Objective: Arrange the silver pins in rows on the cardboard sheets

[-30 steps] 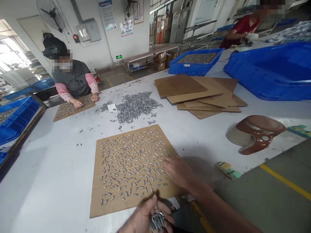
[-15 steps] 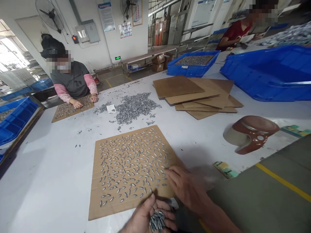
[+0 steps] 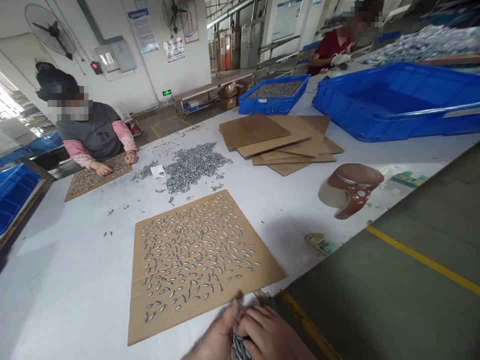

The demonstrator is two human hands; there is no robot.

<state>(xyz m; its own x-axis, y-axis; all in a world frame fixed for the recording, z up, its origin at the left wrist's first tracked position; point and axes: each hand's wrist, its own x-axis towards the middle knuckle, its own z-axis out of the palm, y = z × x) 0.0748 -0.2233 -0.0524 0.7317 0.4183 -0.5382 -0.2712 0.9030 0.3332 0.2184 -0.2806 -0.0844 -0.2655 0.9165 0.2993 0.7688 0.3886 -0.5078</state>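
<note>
My left hand (image 3: 215, 332) is cupped at the bottom of the head view around a small heap of spindle-shaped grey metal pieces (image 3: 239, 348). Over that palm, my right hand (image 3: 275, 332) has its fingers bent down onto the heap; its fingertips are partly hidden. Both hands are just off the near edge of a brown cardboard sheet (image 3: 264, 270). Many similar metal pieces (image 3: 195, 247) lie spread and separate across the sheet, with a bare strip along its right side.
Beyond the sheet lies a loose metal pile (image 3: 195, 167) with a white scrap (image 3: 158, 171). Stacked cardboard (image 3: 255, 130), blue bins (image 3: 275, 106) and a brown-lidded container (image 3: 356, 180) stand to the right. A co-worker (image 3: 92, 130) handles another sheet at far left; another person sits at back right.
My right hand has left the sheet's right side and come down to my left palm, covering part of the heap. The camera view has shifted, so the scene sits further left.
</note>
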